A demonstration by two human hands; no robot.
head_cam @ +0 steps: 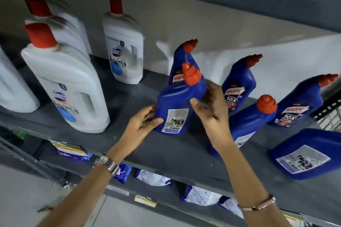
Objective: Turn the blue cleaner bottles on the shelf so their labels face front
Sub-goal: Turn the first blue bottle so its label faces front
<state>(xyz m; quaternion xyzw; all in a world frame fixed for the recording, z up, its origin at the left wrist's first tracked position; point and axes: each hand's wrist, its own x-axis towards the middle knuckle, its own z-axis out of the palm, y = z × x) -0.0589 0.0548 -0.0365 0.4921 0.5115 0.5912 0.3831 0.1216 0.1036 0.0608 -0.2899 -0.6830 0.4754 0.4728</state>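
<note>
A blue cleaner bottle (175,101) with an orange cap stands on the grey shelf (140,149), its white back label turned toward me. My left hand (145,123) grips its lower left side. My right hand (212,105) holds its upper right shoulder. Behind it, three blue bottles show their red front labels: one directly behind (181,60), a second (238,86) to the right and a third (302,101) at the far right. Two more blue bottles, one (251,121) behind my right forearm and one (306,154) at the right edge, show back labels.
White bottles with red caps stand at the left: a large one (68,88) near the front and another (123,46) at the back. Packets (153,178) lie on the shelf below. A black perforated upright (328,108) is at the right.
</note>
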